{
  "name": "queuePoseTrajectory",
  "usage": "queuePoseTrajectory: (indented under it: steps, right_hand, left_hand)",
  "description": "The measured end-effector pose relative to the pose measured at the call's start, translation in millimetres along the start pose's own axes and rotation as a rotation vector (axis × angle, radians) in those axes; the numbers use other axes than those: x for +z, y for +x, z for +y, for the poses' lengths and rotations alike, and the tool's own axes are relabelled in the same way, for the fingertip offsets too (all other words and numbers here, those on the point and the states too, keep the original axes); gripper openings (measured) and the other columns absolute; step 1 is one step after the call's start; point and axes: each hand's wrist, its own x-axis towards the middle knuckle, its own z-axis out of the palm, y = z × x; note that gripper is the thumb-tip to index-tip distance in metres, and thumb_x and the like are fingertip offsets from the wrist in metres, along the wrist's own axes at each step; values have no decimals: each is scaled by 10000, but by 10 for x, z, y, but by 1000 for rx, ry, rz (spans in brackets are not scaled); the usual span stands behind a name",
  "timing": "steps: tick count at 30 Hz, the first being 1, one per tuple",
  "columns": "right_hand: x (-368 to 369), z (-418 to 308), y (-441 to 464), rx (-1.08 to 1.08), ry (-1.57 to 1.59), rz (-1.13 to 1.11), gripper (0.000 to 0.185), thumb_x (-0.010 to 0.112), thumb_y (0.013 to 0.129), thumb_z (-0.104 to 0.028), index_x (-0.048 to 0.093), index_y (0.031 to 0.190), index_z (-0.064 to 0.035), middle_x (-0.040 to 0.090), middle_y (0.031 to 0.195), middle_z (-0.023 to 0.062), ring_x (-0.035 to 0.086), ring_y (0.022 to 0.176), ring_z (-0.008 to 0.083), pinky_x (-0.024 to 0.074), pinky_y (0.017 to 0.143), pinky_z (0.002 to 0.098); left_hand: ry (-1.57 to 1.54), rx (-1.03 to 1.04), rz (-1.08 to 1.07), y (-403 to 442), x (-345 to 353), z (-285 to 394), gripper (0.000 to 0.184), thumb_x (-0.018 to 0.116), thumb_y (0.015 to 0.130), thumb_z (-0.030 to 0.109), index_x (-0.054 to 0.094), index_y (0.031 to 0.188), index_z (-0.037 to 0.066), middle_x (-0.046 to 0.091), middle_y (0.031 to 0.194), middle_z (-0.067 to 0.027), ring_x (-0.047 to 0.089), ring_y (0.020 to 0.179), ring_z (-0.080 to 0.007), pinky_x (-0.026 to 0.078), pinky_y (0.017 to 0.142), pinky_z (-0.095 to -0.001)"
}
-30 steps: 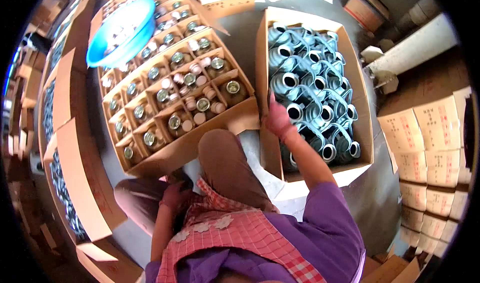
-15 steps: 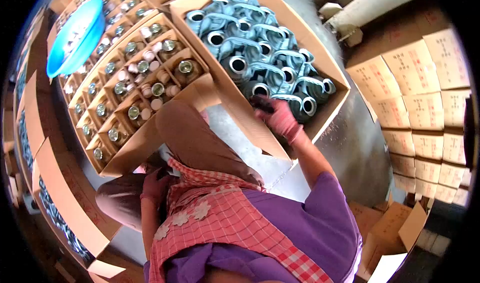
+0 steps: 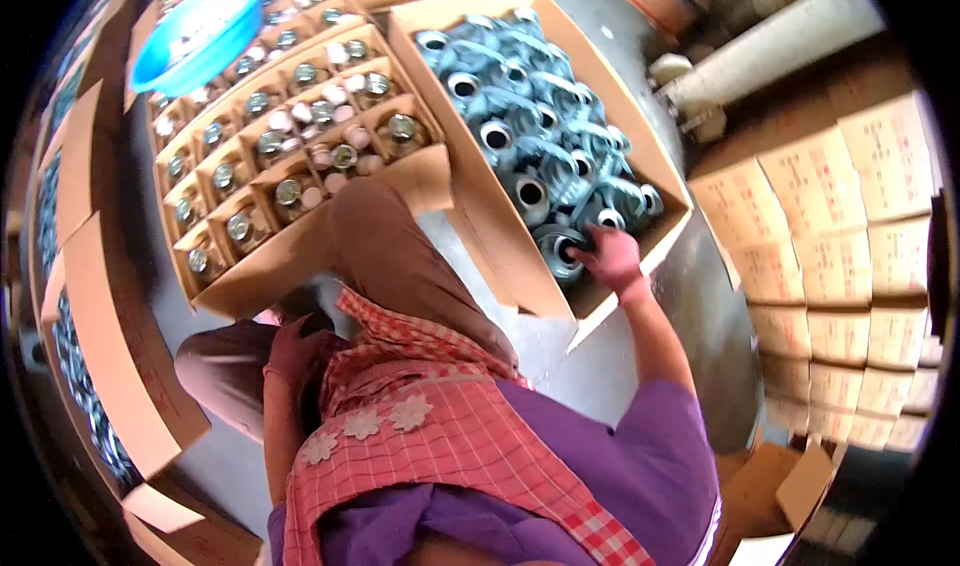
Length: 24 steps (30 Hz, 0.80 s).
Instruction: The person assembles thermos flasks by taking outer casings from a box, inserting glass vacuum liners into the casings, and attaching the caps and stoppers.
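My right hand (image 3: 611, 258), in a pink glove, reaches into the near end of a cardboard box (image 3: 500, 271). Its fingers are bent at the rim of a bluish round piece (image 3: 558, 253) with a dark opening. Many similar bluish pieces (image 3: 530, 194) with curved handles fill this box. My left hand (image 3: 292, 351), also gloved in pink, lies low by my lap near the folded leg; its fingers are mostly hidden in shadow. Left of the bluish pieces, a divided carton (image 3: 262, 234) holds glass jars (image 3: 239, 228), with small pale round pieces (image 3: 335, 182) among some of them.
A blue basin (image 3: 205, 31) with pale contents rests on the jars at the upper left. Long open cartons (image 3: 130, 356) line the left side. Stacked closed cartons (image 3: 832, 266) stand at the right. A pale beam (image 3: 780, 46) lies at the upper right.
My right hand has moved from the box's left side to its near right corner, onto a bluish piece. A dark thing seen at its fingers half a second ago no longer shows there.
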Motion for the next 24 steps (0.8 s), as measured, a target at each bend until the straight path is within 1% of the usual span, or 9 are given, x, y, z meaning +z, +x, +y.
queuePoseTrajectory:
  steps: [6, 12, 13, 16, 17, 18, 21, 23, 24]
  right_hand:
    - [-2056, -750, -721, -45, 214, 471, 224, 678, 857, -233, 583, 838, -30, 519, 611, 82, 484, 558, 183, 390, 521, 320]
    - [-2932, -771, -1129, -380, 625, 1081, 383, 611, 898, -298, 564, 1002, 68, 562, 820, 48, 511, 720, 131, 418, 644, 239]
    - [-2937, -579, -1043, -340, 35, 1257, 338, 583, 914, -269, 570, 1003, 56, 567, 833, 53, 519, 732, 133, 429, 657, 245]
    - [-2743, -779, -658, -284, 1304, 929, 219, 516, 945, -220, 615, 934, -25, 599, 849, 59, 550, 766, 135, 470, 694, 283]
    - [-2609, -1066, -515, -394, 1004, 932, 234, 537, 935, -261, 614, 930, -40, 585, 814, 54, 551, 745, 143, 474, 683, 280]
    - [-2332, -1409, -286, -281, 1620, 762, 260, 566, 920, -335, 608, 915, -79, 564, 771, 33, 548, 733, 128, 461, 675, 267]
    - [-1550, -1996, -102, -159, 1698, 224, 349, 502, 955, -452, 552, 1103, -141, 545, 834, -24, 521, 735, 61, 426, 600, 213]
    - [-555, -1936, 267, -377, 2126, -591, 324, 497, 953, -472, 563, 1031, -165, 493, 685, -45, 487, 576, 41, 410, 517, 205]
    - [-228, -2157, 75, -182, 2079, -558, 303, 524, 946, -431, 572, 1043, -148, 545, 759, -15, 520, 642, 65, 442, 562, 239]
  left_hand:
    - [-170, 382, 14, -224, -311, 526, 482, 703, 808, 193, 581, 1242, 24, 647, 1146, -177, 598, 1054, -209, 451, 927, -317]
    - [73, 588, -224, -499, -172, 1380, 423, 656, 882, 174, 561, 1262, 13, 676, 1102, -72, 603, 965, -122, 479, 879, -277]
    - [69, 618, -223, -454, -112, 1449, 415, 650, 886, 177, 566, 1257, 10, 670, 1115, -85, 612, 958, -127, 484, 873, -280]
    - [-558, 707, -171, 101, 184, 1351, 419, 643, 889, 174, 555, 1263, 6, 663, 1107, -112, 624, 962, -141, 498, 864, -286]
    - [-872, 733, -145, 246, 203, 1307, 425, 643, 889, 171, 548, 1269, 6, 662, 1097, -119, 625, 967, -145, 501, 862, -288]
    - [-988, 791, -94, 265, 112, 1309, 441, 595, 910, 257, 532, 1276, 17, 649, 1105, -107, 619, 985, -166, 493, 875, -295]
    - [-1504, 902, 60, 196, -386, 1288, 496, 461, 962, 392, 464, 1316, 45, 575, 1208, -107, 584, 1062, -228, 486, 903, -344]
    - [-1811, 1022, 46, 114, -738, 1153, 487, 426, 976, 388, 444, 1331, 55, 554, 1249, -121, 569, 1096, -250, 487, 910, -370]
    - [-1939, 1088, -37, 74, -902, 997, 466, 434, 975, 359, 449, 1329, 57, 564, 1242, -128, 569, 1101, -253, 487, 909, -376]
